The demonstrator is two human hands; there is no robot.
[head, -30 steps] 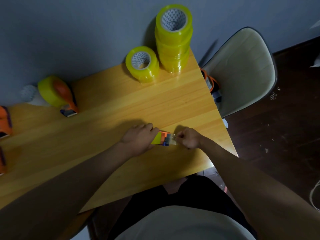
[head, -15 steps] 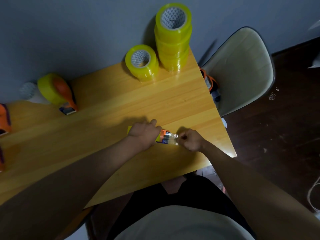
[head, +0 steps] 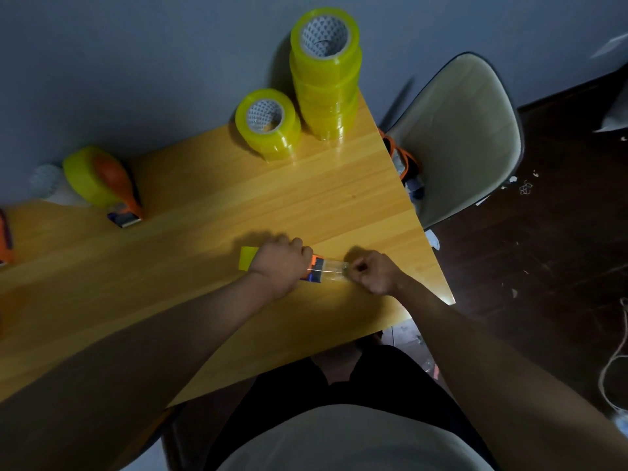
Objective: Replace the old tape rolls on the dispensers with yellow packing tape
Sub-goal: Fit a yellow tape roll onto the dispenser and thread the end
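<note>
Currently the left hand grips the orange-and-blue handheld tape dispenser, loaded with a yellow roll, on the light wooden table near its right edge. The right hand pinches the clear tape strip stretched out from the dispenser's mouth. Far from that edge, by the grey wall: single yellow packing tape roll beside a stack of yellow rolls.
</note>
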